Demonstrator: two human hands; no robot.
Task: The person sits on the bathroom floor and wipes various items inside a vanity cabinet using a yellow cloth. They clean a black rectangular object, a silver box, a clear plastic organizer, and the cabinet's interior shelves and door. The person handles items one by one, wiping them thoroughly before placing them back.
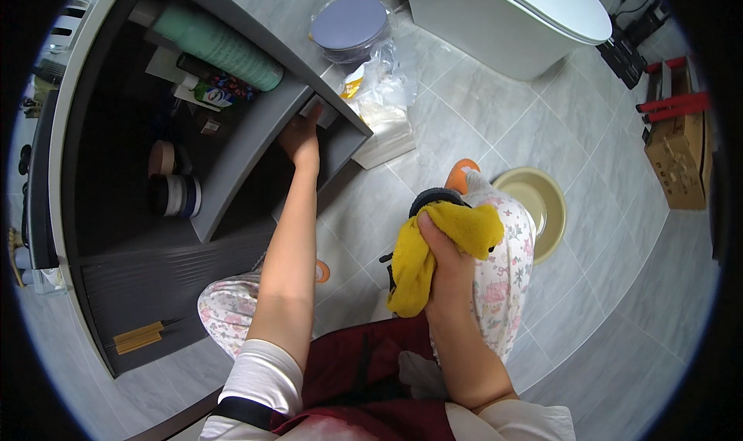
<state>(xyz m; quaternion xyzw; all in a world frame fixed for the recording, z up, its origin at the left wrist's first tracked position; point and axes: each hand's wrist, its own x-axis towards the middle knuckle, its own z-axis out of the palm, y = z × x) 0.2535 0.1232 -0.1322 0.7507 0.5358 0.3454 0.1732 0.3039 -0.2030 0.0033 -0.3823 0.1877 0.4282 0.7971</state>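
Covering the room: a floor (457, 116) of pale grey, marbled tiles with thin joints.
Cabinet (240, 147): dark grey, open-fronted, flat shelves, standing at the left.
Toilet (480, 31): glossy white, smoothly curved, at the far side.
Basin (559, 201): round, cream, on the floor beside the right knee in floral trousers (507, 286).
Yellow cloth (414, 267): thick, fuzzy, bunched, its ends drooping, above the lap's right side.
Right hand (453, 267): clasping the cloth, elbow bent.
Left hand (300, 139): inside a cabinet compartment, arm stretched forward; cannot tell whether it grasps anything.
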